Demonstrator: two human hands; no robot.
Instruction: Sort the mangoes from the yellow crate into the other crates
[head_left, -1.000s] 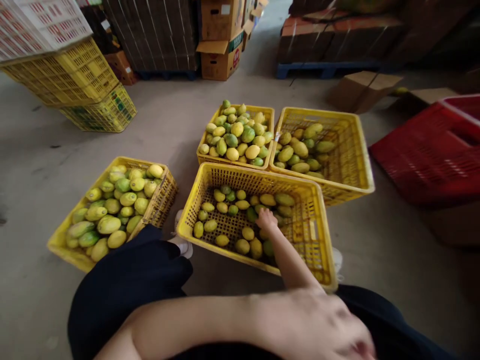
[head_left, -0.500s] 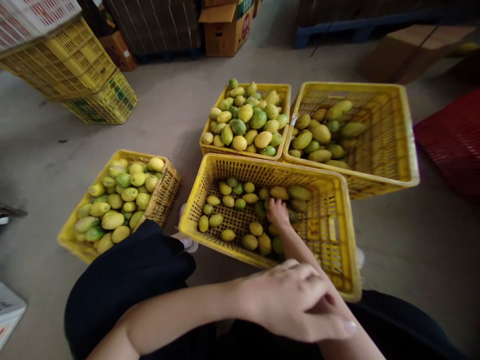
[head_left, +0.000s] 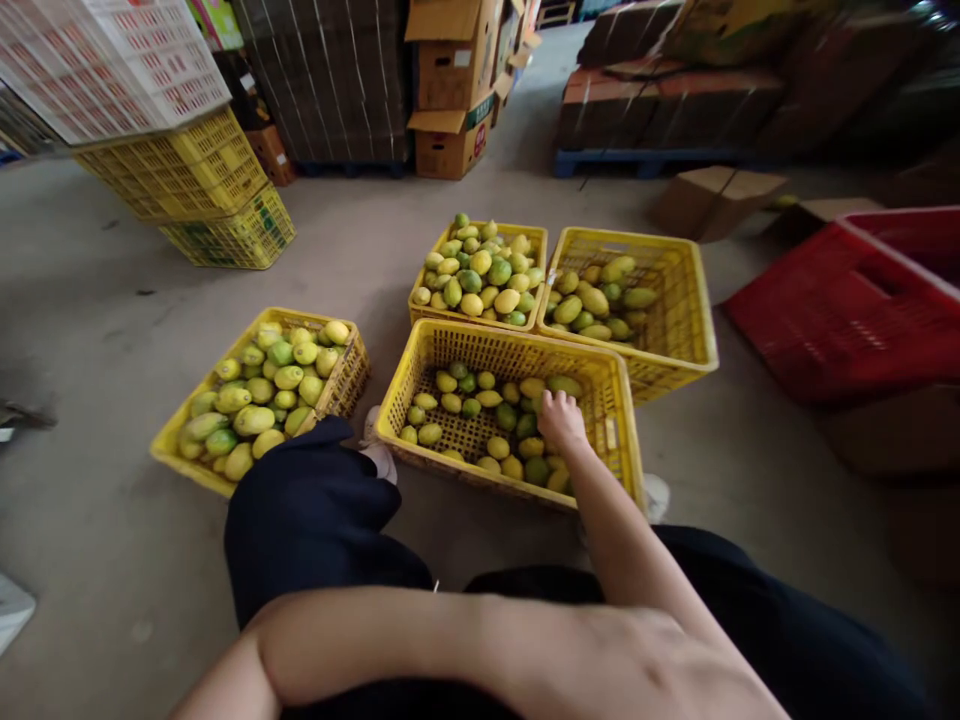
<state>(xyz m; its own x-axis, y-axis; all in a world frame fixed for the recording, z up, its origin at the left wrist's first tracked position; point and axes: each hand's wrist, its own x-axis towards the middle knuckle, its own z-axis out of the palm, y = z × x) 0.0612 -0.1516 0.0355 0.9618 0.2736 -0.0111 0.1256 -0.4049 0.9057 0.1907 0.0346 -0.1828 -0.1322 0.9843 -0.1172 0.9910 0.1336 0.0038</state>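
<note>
In the near yellow crate point(head_left: 510, 490) lie loose yellow and green lemons point(head_left: 497, 447), more thickly on its right side. My right hand point(head_left: 561, 418) is inside this crate with fingers curled down at the lemons there; what is under the fingers is hidden. My left arm crosses low in the view, and my left hand point(head_left: 600, 650) lies over my right forearm, its fingers smeared and hard to make out. A full crate of lemons point(head_left: 255, 420) stands to the left. Behind the near crate is a heaped crate of lemons point(head_left: 480, 265), beside a partly filled yellow crate point(head_left: 679, 320).
My shoes flank the near crate. Stacked crates point(head_left: 217, 190) stand at the far left. A red crate point(head_left: 847, 300) is at the right, and a cardboard box point(head_left: 716, 200) lies behind it. Cartons point(head_left: 450, 100) and a blue pallet point(head_left: 637, 162) are at the back.
The view has tilted up and shows more of the back. My right hand remains in the near crate, a little higher over the lemons. My left hand appears lower in view.
</note>
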